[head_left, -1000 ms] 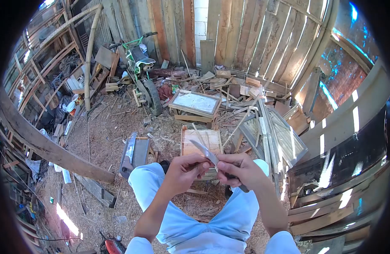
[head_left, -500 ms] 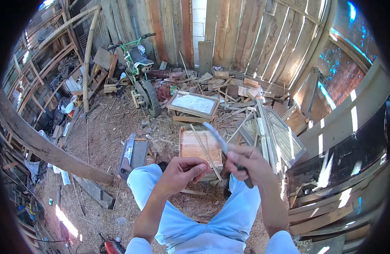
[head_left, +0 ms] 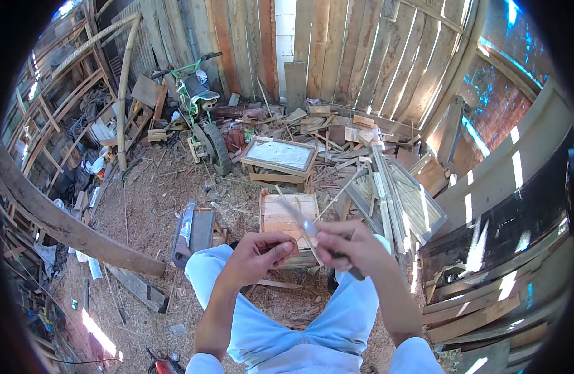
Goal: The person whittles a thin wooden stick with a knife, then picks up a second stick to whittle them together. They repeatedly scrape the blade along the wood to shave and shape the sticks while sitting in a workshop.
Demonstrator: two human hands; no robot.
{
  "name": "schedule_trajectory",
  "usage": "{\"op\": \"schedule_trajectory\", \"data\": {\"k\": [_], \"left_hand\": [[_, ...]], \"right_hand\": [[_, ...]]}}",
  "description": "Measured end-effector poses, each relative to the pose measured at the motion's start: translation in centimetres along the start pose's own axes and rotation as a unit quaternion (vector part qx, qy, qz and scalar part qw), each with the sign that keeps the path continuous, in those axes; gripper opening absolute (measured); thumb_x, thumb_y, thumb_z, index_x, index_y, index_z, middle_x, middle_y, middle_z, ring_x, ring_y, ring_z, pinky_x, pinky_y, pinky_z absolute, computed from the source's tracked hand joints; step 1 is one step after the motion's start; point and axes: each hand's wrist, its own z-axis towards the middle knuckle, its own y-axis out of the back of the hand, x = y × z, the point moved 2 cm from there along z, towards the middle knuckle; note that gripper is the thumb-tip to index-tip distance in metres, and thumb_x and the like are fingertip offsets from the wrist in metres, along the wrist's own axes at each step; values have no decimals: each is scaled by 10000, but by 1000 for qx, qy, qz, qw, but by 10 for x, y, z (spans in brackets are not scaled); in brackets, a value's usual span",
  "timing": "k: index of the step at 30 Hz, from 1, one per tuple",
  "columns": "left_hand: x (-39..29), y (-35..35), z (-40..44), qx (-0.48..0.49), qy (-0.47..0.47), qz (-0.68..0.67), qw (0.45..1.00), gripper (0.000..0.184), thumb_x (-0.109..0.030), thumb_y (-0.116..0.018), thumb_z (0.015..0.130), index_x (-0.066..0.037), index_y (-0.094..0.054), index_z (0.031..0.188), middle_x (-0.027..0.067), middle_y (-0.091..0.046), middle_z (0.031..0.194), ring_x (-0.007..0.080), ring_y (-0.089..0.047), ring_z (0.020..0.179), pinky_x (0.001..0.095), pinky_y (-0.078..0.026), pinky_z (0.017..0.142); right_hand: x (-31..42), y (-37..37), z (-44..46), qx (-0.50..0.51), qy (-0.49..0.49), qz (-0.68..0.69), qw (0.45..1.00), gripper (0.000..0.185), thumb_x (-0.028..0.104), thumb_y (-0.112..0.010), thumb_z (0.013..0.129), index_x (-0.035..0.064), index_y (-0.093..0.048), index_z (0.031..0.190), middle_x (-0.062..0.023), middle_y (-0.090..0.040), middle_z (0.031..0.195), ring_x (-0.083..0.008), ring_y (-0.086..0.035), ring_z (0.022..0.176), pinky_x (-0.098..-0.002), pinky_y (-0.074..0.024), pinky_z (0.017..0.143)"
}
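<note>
My right hand (head_left: 349,248) is wrapped round the dark handle of a knife (head_left: 297,215), whose blade points up and to the left and is slightly blurred. Beside it, my left hand (head_left: 260,257) has its thumb and fingers pinched together; what they hold is too small to make out. A thin wooden strip (head_left: 283,192) slants behind the blade, over a small wooden box (head_left: 289,209) between my knees. Both hands are above my lap, a little apart.
On the left lie a saw (head_left: 186,232) and a dark tray (head_left: 202,227). Farther off are a framed white panel (head_left: 279,153), a small green motorbike (head_left: 202,118) and heaped wood scraps (head_left: 355,134). A curved beam (head_left: 81,229) crosses the left side; boards (head_left: 480,321) lie right.
The knife has moved back toward my left hand after swinging up and away to the right. The view has shifted slightly, and my left hand keeps its pinch.
</note>
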Motion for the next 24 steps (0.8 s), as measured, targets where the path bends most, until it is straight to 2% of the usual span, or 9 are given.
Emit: {"op": "schedule_trajectory", "data": {"k": [3, 6, 8, 10, 12, 16, 19, 22, 24], "left_hand": [[2, 9, -3, 7, 3, 4, 1000, 203, -160, -597, 911, 34, -656, 917, 19, -600, 747, 72, -488, 611, 219, -395, 565], [8, 15, -6, 15, 7, 9, 1000, 201, -159, -598, 910, 32, -658, 916, 18, -597, 745, 73, -492, 614, 219, -396, 564], [8, 14, -3, 13, 4, 7, 1000, 202, -161, -599, 910, 32, -658, 923, 17, -599, 748, 73, -492, 614, 219, -396, 562], [8, 10, 0, 11, 2, 2, 1000, 204, -162, -600, 910, 32, -659, 930, 16, -601, 751, 72, -493, 614, 219, -396, 560], [6, 4, 4, 19, 8, -6, 1000, 210, -170, -602, 910, 31, -657, 938, 9, -602, 752, 70, -495, 614, 216, -400, 560], [2, 1, 3, -8, 7, -2, 1000, 192, -162, -585, 922, 12, -662, 950, -28, -549, 690, 48, -446, 606, 209, -358, 538], [1, 5, 1, 26, 15, 10, 1000, 192, -154, -586, 921, 22, -659, 949, -19, -565, 705, 50, -457, 614, 210, -372, 549], [5, 13, -6, 37, -4, 2, 999, 194, -148, -584, 921, 30, -656, 949, -10, -576, 720, 53, -464, 621, 207, -378, 557], [9, 14, -9, 33, 7, -3, 999, 194, -143, -581, 922, 34, -658, 944, -5, -581, 732, 53, -468, 627, 203, -381, 562]], "right_hand": [[15, 25, -4, -36, 42, 32, 998, 368, 165, -525, 944, 22, -500, 1282, -5, -498, 651, -30, -354, 445, -170, -252, 376], [26, 38, -7, -65, 86, 63, 992, 369, 174, -521, 946, 39, -500, 1289, 2, -506, 659, -21, -357, 445, -158, -249, 371], [20, 36, -5, -53, 80, 36, 995, 365, 174, -521, 945, 41, -503, 1284, -3, -515, 665, -23, -357, 443, -165, -255, 369], [6, 21, -4, -27, 3, -23, 999, 372, 177, -520, 951, 41, -494, 1296, -10, -530, 685, -31, -365, 457, -178, -262, 376], [-11, 2, 2, 57, -32, 30, 997, 358, 171, -515, 955, 39, -506, 1287, -11, -530, 702, -33, -366, 476, -182, -262, 388], [-6, 5, 0, 56, -34, 35, 997, 346, 160, -508, 958, 38, -512, 1282, -11, -527, 713, -33, -361, 490, -183, -262, 399], [9, 13, -5, -50, 12, -9, 999, 368, 160, -526, 943, 7, -502, 1278, -7, -491, 651, -21, -341, 435, -165, -243, 375], [28, 40, -13, -73, 78, 44, 993, 340, 176, -534, 940, 15, -532, 1239, -22, -534, 677, -37, -381, 441, -177, -269, 367], [33, 48, -16, -77, 83, 56, 992, 335, 170, -532, 940, 10, -532, 1235, -22, -533, 674, -38, -381, 439, -180, -269, 366]]}}
